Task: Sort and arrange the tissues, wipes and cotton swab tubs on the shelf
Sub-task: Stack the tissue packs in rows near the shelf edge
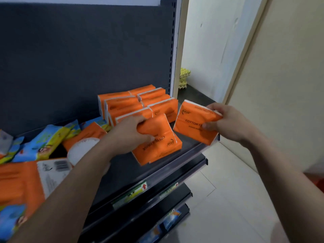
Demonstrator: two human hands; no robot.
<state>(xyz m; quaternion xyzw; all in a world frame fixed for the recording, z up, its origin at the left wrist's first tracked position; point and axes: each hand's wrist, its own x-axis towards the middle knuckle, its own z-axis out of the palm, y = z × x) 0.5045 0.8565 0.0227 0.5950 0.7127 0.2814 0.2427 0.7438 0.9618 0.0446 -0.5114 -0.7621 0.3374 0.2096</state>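
Observation:
Each hand holds an orange tissue pack. My left hand [130, 131] grips one pack [157, 144], tilted above the shelf's front. My right hand [226, 121] grips a second orange pack [190, 122] near the shelf's right end, held slightly above it. Behind them, several orange packs [135, 104] stand in rows against the dark back panel. To the left lie blue and yellow wipe packs [43, 142] in a loose heap, with a white round tub lid [80, 149] partly hidden by my left forearm. A large orange pack [22, 181] lies at the near left.
The dark shelf [184, 153] ends at a clear price rail with green labels [133, 193]. Lower shelves step out below. A cream wall and door frame stand to the right, over a pale tiled floor [219, 199]. Yellow egg trays [184, 78] sit behind the shelf's upright.

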